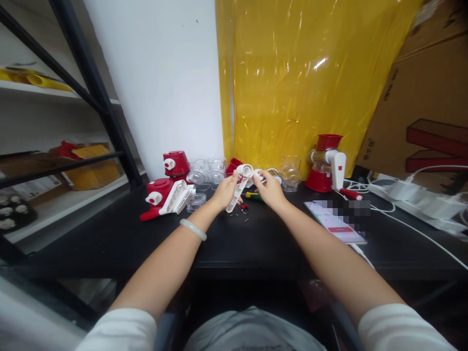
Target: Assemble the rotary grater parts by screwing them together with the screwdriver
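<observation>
Left hand (225, 191): grasping white handle (238, 187), held above black table (109, 239) at centre. Right hand (269, 189): fingers pinched on small white part (258, 174), touching handle's top end. Clear cups (206, 170): cluster at 11 o'clock of hands, contents not visible. Clear jar (291, 173): at 2 o'clock, looks hollow. Red grinder (325, 163): upright at 3 o'clock. Red-white units (166, 195): lying at 9 o'clock. Phone (334, 222): flat at 4 o'clock.
</observation>
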`<state>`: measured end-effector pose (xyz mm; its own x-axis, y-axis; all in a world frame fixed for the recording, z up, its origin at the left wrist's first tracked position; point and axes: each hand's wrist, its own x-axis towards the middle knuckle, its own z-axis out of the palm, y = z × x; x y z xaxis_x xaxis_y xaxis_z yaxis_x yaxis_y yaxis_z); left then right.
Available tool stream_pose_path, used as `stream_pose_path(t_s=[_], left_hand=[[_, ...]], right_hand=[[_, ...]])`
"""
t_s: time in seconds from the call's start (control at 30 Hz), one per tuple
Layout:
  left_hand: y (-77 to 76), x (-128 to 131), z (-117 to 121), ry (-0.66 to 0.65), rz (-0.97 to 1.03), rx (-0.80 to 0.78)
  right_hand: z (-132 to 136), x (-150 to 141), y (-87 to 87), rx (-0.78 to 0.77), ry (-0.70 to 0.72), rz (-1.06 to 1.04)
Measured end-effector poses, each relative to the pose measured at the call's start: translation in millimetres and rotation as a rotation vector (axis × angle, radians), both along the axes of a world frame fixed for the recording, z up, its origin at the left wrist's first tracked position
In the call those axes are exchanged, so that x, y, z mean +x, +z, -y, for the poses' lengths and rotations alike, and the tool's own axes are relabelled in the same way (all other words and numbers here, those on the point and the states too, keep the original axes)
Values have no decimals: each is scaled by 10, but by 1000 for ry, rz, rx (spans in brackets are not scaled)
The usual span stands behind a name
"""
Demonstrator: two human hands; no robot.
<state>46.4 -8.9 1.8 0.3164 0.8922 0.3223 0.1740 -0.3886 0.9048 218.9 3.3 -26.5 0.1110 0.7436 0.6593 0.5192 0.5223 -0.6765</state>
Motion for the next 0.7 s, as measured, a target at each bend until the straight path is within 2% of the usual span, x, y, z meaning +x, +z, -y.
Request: stream_pose_path(t_s=[0.13,0.27,0.33,0.43,0.5,0.7], left_hand=[[-6,3,-12,21,-15,10],[-41,4,-63,42,5,43],[-66,6,-82,53,16,80],[-99,11,-81,67,13,175],[-114,14,-71,72,-4,255],[-132,12,-106,108,-110,556]], right_hand=[[-20,14,-10,75,-90,47],[25,11,39,266,-185,-1],[75,-20,71,322,-144,3],[146,-114,81,253,98,5],[173,-187,56,177,209,-38],[178,-286,-14,20,240,-160]])
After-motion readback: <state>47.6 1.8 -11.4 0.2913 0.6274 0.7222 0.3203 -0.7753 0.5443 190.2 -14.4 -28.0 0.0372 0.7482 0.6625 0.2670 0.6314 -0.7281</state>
